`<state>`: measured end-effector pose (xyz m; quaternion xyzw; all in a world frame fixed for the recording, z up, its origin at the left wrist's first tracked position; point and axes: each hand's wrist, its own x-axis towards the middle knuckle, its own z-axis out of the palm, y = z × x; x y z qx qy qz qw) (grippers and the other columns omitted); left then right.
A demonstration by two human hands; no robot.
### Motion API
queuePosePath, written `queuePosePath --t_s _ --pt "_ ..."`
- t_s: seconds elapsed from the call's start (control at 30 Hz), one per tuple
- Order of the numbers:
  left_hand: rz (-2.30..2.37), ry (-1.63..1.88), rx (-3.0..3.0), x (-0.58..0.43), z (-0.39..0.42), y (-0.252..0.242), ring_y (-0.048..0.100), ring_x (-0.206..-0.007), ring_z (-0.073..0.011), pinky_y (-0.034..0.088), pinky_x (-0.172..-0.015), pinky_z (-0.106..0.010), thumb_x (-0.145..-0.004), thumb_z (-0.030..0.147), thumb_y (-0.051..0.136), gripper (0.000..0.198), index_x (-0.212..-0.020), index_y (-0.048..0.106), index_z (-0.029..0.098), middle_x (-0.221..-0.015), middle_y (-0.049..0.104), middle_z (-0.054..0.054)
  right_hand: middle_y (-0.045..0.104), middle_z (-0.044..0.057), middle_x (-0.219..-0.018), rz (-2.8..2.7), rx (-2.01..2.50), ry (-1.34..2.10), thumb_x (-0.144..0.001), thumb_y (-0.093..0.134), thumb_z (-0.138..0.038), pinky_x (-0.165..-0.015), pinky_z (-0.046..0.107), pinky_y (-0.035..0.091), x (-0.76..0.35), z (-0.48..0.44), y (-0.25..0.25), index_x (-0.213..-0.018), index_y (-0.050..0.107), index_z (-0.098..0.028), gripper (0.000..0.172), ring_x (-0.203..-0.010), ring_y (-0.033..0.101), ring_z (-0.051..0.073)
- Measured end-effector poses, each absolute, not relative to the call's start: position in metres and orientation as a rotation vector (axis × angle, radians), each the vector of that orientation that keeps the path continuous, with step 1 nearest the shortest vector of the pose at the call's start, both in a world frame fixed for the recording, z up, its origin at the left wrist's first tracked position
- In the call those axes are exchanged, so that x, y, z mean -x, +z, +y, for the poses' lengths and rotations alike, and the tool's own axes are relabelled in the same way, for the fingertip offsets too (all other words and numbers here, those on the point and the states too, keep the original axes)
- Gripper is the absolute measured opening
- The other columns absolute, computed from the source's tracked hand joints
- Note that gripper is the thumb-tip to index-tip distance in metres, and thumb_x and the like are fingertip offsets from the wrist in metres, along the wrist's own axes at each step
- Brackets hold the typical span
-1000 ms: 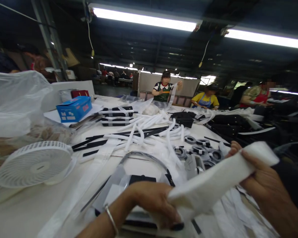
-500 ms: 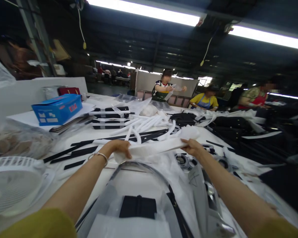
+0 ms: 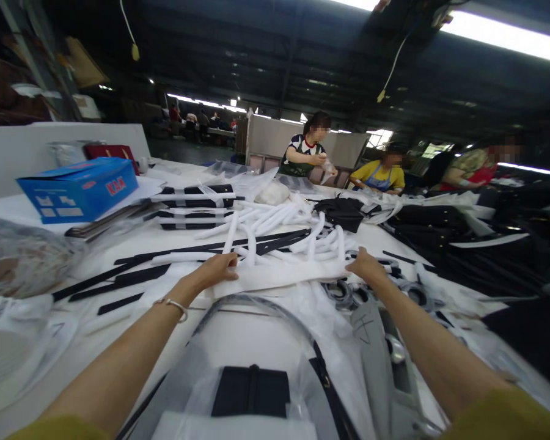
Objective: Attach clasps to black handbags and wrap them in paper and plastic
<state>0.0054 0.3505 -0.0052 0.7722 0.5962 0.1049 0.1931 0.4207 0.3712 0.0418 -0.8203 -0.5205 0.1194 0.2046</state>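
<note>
White strip — long axis crosswise, between the hands — left hand and right hand each pinching one end

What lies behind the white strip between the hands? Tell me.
White tubes and black strips show beyond the white strip. Whatever lies directly under it is covered and can't be seen.

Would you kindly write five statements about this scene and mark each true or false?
1. The left hand and right hand both hold the white strip. True.
2. The bracelet is on the right arm. False: the bracelet is on the left arm.
3. The blue box is nearer the right hand. False: the blue box is nearer the left hand.
4. Black strips lie on the table. True.
5. The white strip is rolled up. False: it spans the hands.
</note>
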Motion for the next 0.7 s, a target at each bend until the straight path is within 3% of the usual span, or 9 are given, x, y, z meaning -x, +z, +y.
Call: queuePosePath --t_s 0.07,0.13,0.23,0.33,0.4,0.5,0.63,0.7 --pt "1.685 0.331 -2.184 -0.004 0.348 -0.006 0.062 -0.082 -0.0209 0.042 -0.069 -0.027 -0.076 0.034 0.061 0.014 -0.084 0.059 0.022 -0.086 0.067 -0.001 0.048 0.027 -0.134 -1.505 2.271 0.195 -0.071 0.069 -0.013 -0.1 0.059 0.037 -0.418 0.368 0.047 -0.135 0.043 -0.012 0.069 -0.126 0.045 0.043" --pt "1.699 0.356 -2.208 -0.006 0.345 -0.004 0.062 -0.083 -0.0214 0.041 -0.069 -0.027 -0.081 0.036 0.058 0.015 -0.081 0.062 0.022 -0.086 0.068 -0.002 0.043 0.024 -0.139 -1.591 2.181 0.07 -0.076 0.065 -0.017 -0.105 0.056 0.034 -0.41 0.367 0.051 -0.14 0.041 -0.014 0.068 -0.129 0.042 0.041" --pt "1.713 0.398 -2.282 -0.011 0.343 0.002 0.061 -0.09 -0.0226 0.042 -0.074 -0.029 -0.087 0.036 0.052 0.02 -0.083 0.066 0.021 -0.097 0.069 -0.004 0.052 0.02 -0.133 -1.756 1.894 -0.011 -0.081 0.06 -0.019 -0.105 0.05 0.036 -0.387 0.369 0.056 -0.131 0.053 -0.012 0.051 -0.123 0.049 0.036" --pt "1.678 0.445 -2.41 -0.018 0.34 0.01 0.058 -0.098 -0.0229 0.04 -0.083 -0.032 -0.091 0.03 0.047 0.027 -0.08 0.068 0.019 -0.112 0.065 -0.007 0.065 0.01 -0.119 -1.899 1.669 0.073 -0.086 0.056 -0.02 -0.105 0.041 0.039 -0.354 0.37 0.061 -0.11 0.067 -0.019 0.027 -0.114 0.057 0.027" --pt "1.66 0.478 -2.489 -0.024 0.337 0.017 0.055 -0.101 -0.0243 0.039 -0.087 -0.034 -0.092 0.027 0.046 0.029 -0.076 0.069 0.017 -0.115 0.063 -0.009 0.07 0.005 -0.111 -1.997 1.539 0.143 -0.089 0.055 -0.022 -0.103 0.035 0.041 -0.326 0.367 0.062 -0.101 0.071 -0.022 0.02 -0.11 0.061 0.022" --pt "1.645 0.54 -2.56 -0.032 0.331 0.029 0.054 -0.099 -0.026 0.038 -0.086 -0.036 -0.091 0.024 0.046 0.029 -0.075 0.069 0.017 -0.101 0.064 -0.011 0.07 0.002 -0.112 -2.116 1.343 0.243 -0.087 0.061 -0.025 -0.101 0.03 0.043 -0.283 0.358 0.061 -0.105 0.071 -0.024 0.02 -0.109 0.062 0.019" --pt "1.624 0.654 -2.556 -0.042 0.322 0.045 0.057 -0.088 -0.0229 0.038 -0.081 -0.032 -0.089 0.027 0.052 0.017 -0.085 0.067 0.02 -0.085 0.065 -0.006 0.068 0.003 -0.117 -2.163 1.155 0.573 -0.073 0.077 -0.029 -0.095 0.033 0.046 -0.237 0.347 0.056 -0.12 0.065 -0.023 0.048 -0.108 0.062 0.023" --pt "1.636 0.708 -2.504 -0.042 0.318 0.052 0.057 -0.085 -0.0215 0.038 -0.076 -0.03 -0.089 0.031 0.053 0.016 -0.088 0.065 0.02 -0.086 0.066 -0.004 0.073 0.003 -0.093 -2.143 1.156 0.787 -0.074 0.075 -0.031 -0.08 0.029 0.049 -0.228 0.344 0.056 -0.104 0.072 -0.02 0.032 -0.089 0.067 0.022"
